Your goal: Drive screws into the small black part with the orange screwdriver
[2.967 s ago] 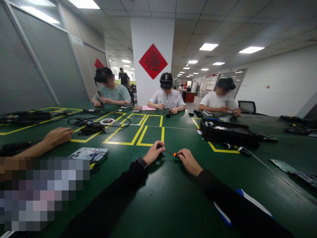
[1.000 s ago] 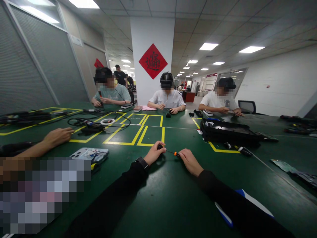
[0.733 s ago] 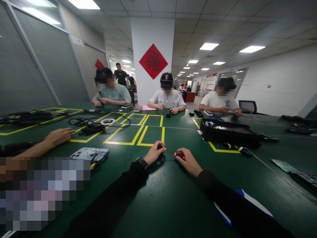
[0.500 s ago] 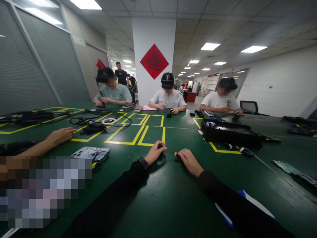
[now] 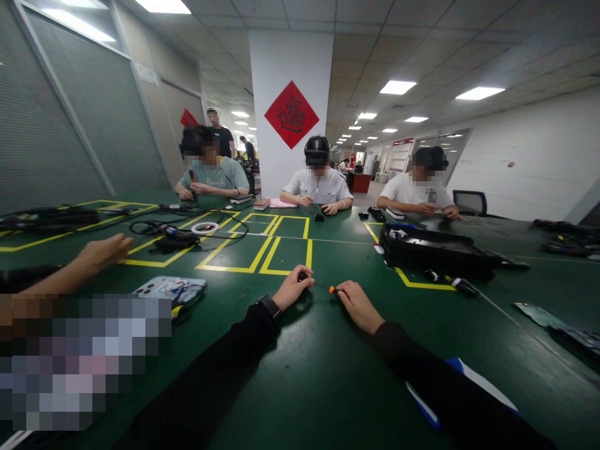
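Observation:
My right hand (image 5: 360, 306) is closed around the handle of a small screwdriver (image 5: 332, 289), whose orange collar shows beyond the fingertips. Its thin shaft points left, toward my left hand (image 5: 291, 290). Between the thumb and fingers of that left hand sits a small black part (image 5: 302, 275), mostly covered, so its kind is unclear. The shaft's tip reaches the left fingers; I cannot tell whether it touches the black part. Both hands are low over the green table (image 5: 300, 387).
Left of me are a co-worker's hand (image 5: 105, 250) and a clear-lidded case (image 5: 173, 286). Cables with a white coil (image 5: 205, 229) lie beyond. A black tray (image 5: 429, 244) stands ahead right. A blue-and-white object (image 5: 485, 387) lies by my right forearm. Three people sit across.
My hands and the screwdriver stay almost in place. On the left, the co-worker's hand has shifted a little further left. In the background, a standing person has moved left.

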`<state>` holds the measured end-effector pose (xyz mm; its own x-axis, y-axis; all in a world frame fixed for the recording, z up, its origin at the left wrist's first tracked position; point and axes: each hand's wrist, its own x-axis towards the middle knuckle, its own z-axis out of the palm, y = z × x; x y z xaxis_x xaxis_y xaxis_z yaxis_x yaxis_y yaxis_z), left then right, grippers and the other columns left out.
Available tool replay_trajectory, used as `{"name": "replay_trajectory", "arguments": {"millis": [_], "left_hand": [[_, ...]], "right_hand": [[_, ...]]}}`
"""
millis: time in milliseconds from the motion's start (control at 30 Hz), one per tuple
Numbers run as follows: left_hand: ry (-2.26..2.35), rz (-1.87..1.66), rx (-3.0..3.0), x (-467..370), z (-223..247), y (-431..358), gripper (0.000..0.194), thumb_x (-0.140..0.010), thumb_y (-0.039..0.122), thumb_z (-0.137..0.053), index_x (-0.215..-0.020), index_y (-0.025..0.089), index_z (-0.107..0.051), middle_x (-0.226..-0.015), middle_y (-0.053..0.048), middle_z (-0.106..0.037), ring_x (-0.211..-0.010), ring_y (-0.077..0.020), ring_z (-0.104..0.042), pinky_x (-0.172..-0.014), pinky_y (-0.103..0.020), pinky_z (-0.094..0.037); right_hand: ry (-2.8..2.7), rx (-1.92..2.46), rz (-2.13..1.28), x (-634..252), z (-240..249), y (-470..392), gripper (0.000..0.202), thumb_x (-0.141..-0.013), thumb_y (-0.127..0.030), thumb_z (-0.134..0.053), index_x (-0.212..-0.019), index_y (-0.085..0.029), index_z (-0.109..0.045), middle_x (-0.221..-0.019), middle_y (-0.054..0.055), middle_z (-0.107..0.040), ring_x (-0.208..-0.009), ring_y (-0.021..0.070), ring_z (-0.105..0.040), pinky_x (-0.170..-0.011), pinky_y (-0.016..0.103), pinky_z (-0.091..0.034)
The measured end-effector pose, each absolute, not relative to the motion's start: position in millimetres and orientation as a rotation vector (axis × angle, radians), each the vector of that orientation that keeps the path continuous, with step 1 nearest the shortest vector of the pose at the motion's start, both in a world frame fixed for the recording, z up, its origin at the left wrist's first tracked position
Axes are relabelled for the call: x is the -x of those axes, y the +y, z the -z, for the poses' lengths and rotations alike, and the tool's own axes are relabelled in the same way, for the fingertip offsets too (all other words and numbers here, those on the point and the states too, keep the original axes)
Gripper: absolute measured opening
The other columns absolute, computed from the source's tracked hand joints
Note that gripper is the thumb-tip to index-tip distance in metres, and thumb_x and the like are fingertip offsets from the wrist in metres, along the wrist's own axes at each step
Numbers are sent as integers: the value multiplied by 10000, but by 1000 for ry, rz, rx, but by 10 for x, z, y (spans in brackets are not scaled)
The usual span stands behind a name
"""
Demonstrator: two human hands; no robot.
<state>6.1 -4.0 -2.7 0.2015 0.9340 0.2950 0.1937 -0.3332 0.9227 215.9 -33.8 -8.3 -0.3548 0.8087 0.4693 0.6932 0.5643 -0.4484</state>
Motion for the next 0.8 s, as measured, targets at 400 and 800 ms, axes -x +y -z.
{"name": "replay_trajectory", "arguments": {"millis": [400, 800], "left_hand": [[1035, -1186, -1737, -57, 18, -48, 248, -695, 291, -533, -910, 176, -494, -701, 22, -540, -631, -99, -506, -634, -236, -394], [986, -1168, -1845, -54, 40, -22, 232, -618, 243, -615, -789, 157, -482, -703, 20, -531, -650, -99, -507, -654, -244, -406]], "right_hand": [[-2129, 1198, -251, -2145, 68, -358, 216, -840, -199, -354, -900, -175, -560, -895, 60, -544, -875, 165, -475, -822, 326, -363], [-2083, 1171, -326, -2131, 26, -386, 203, -828, -218, -384, -911, -171, -563, -905, 62, -556, -880, 159, -499, -825, 321, -381]]}}
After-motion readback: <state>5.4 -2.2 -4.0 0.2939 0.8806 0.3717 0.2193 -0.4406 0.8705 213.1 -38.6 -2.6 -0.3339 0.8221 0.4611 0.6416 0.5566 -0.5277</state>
